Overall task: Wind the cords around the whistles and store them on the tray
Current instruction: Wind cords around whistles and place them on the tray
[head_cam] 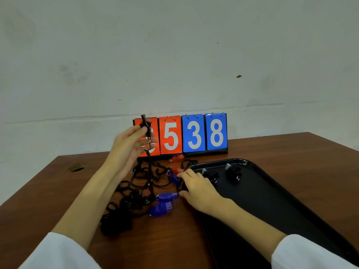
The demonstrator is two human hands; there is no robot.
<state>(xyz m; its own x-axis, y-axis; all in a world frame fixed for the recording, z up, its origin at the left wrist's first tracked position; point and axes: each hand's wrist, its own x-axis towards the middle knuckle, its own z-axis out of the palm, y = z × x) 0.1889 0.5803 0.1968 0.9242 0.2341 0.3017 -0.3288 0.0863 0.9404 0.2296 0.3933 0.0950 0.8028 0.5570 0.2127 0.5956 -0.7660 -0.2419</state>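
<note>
My left hand is raised above the table and pinches a black whistle; its black cord hangs down into the tangle of cords below. My right hand rests on the table at the left rim of the black tray, fingers spread over a blue whistle and a red whistle. Two more blue whistles lie near the front of the tangle. Two black whistles with wound cords sit on the tray's far end. Another red whistle lies by the scoreboard.
A flip scoreboard with red and blue number cards stands at the table's back edge against the wall. The brown wooden table has a dark mark at its left side. The tray reaches to the table's near right.
</note>
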